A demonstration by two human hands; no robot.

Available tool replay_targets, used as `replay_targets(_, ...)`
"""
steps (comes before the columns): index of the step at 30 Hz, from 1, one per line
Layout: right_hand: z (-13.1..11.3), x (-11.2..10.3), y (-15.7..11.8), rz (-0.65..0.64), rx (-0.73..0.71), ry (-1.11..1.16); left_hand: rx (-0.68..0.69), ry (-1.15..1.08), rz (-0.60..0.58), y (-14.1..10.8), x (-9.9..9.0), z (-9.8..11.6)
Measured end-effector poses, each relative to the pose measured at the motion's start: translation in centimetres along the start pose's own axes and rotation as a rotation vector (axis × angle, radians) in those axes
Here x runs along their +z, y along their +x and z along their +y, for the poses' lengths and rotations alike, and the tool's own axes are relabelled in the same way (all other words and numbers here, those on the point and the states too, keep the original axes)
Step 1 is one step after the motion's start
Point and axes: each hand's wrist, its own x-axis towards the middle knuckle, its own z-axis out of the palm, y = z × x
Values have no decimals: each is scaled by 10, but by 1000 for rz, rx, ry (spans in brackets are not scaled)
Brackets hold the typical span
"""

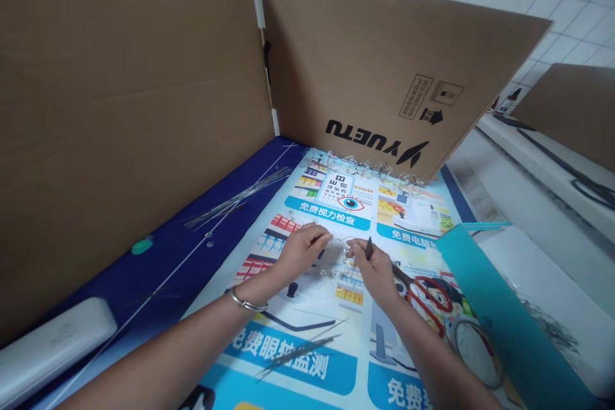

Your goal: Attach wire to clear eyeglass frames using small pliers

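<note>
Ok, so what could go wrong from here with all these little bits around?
The small clear pieces lying near the left hand and right hand could get knocked away. The thin strands lying between the forearms might scatter if either sweeps inward.

The wires [245,194] look grey, the cardboard [375,57] brown

Tall cardboard walls [384,64] close off the left and far sides, with a row of small wiry pieces [379,170] along the far foot. I see a slim gap between the left hand [305,246] and right hand [373,266], and wider passage between the forearms above loose wires [300,355]. Rightward, red handles [425,312] and a teal-sided box [504,314] crowd the right forearm.
</note>
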Motion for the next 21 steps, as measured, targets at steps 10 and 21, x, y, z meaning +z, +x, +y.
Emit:
replay_targets(10,-6,9,-4,-49,35,36,-16,36,1,-1,-1,2)
replay_targets(21,-17,-3,2,-283,-17,-25,97,13,-254,5,-8,-4)
